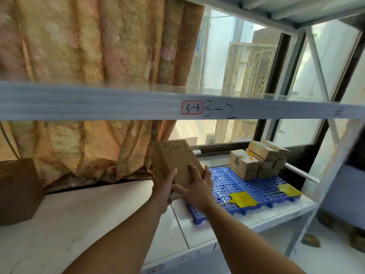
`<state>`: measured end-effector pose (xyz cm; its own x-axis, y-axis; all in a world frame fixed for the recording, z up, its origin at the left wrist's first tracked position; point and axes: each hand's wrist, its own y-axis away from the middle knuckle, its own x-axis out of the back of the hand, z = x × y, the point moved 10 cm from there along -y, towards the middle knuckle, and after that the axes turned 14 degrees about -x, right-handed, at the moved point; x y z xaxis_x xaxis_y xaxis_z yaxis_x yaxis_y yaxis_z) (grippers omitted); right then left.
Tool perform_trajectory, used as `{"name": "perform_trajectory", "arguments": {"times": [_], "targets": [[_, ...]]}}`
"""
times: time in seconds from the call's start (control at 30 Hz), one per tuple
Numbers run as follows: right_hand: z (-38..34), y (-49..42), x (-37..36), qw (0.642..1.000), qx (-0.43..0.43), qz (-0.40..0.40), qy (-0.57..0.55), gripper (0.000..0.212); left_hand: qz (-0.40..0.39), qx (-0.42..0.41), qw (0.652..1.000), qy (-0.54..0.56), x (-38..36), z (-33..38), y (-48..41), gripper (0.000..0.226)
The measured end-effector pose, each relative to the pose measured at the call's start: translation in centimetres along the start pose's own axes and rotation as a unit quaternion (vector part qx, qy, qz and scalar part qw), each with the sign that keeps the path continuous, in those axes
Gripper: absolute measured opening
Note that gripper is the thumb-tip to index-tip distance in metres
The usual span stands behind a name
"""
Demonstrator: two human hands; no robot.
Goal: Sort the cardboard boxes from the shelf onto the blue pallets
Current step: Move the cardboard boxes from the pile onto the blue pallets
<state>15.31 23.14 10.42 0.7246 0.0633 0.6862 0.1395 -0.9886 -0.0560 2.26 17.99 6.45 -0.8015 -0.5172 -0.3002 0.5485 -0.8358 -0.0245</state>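
Note:
I hold a flat cardboard box (175,161) tilted upward, with black handwriting on its top face. My left hand (165,186) grips its left side and bottom edge. My right hand (197,186) lies on its lower right face. The box hovers over the white shelf, just left of the blue pallet (227,186). A stack of several cardboard boxes (256,161) sits on the pallet's far right part. Two yellow tags (244,198) lie on the pallet's near edge.
A dark brown box (18,189) stands at the left on the white shelf (98,210). The shelf beam above (118,101) is marked 3-3 and 3-2. A floral curtain (88,46) hangs behind, and a window to the right. A shelf post (324,184) rises at right.

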Motion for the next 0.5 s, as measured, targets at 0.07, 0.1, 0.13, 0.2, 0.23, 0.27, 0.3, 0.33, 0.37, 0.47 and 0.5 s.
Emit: {"name": "perform_trajectory", "arguments": {"times": [0.07,0.1,0.13,0.2,0.23,0.27,0.3,0.33,0.37,0.47,0.5], "targets": [[1.7,-0.9,1.9,1.0,0.01,0.001,0.009,0.095,-0.011,0.003,1.0,-0.002,-2.9,-1.0,0.4,0.056],[2.6,-1.5,2.7,1.0,0.017,-0.002,0.013,0.096,-0.017,0.0,1.0,0.001,-4.3,-1.3,0.6,0.054],[3.3,-2.1,3.3,1.0,0.023,-0.007,0.017,0.096,-0.02,-0.004,1.0,0.006,-5.7,-1.4,0.8,0.053],[4.7,-3.2,4.4,0.999,0.031,-0.011,0.031,0.099,-0.018,-0.018,1.0,0.009,-8.0,-1.5,0.8,0.052],[5.4,-3.6,5.0,0.999,0.034,-0.009,0.042,0.1,-0.019,-0.029,0.999,0.005,-9.1,-1.6,0.6,0.052],[6.2,-4.1,5.7,0.998,0.037,-0.005,0.051,0.102,-0.022,-0.043,0.999,-0.002,-10.2,-1.6,0.4,0.052],[6.9,-4.5,6.4,0.998,0.039,0.0,0.051,0.101,-0.027,-0.057,0.998,-0.01,-11.3,-1.7,0.1,0.052],[7.4,-4.8,7.1,0.998,0.037,0.006,0.041,0.1,-0.033,-0.067,0.997,-0.023,-12.1,-1.8,-0.3,0.052],[8.1,-5.2,7.8,0.999,0.032,0.012,0.025,0.099,-0.041,-0.073,0.996,-0.036,-13.1,-2.0,-0.5,0.05],[9.5,-6.2,9.5,0.999,0.006,0.036,-0.025,0.095,-0.079,-0.073,0.992,-0.06,-15.7,-2.4,-0.9,0.039],[9.9,-6.5,10.0,0.998,-0.005,0.047,-0.033,0.094,-0.093,-0.068,0.991,-0.066,-16.4,-2.7,-0.9,0.035]]}}
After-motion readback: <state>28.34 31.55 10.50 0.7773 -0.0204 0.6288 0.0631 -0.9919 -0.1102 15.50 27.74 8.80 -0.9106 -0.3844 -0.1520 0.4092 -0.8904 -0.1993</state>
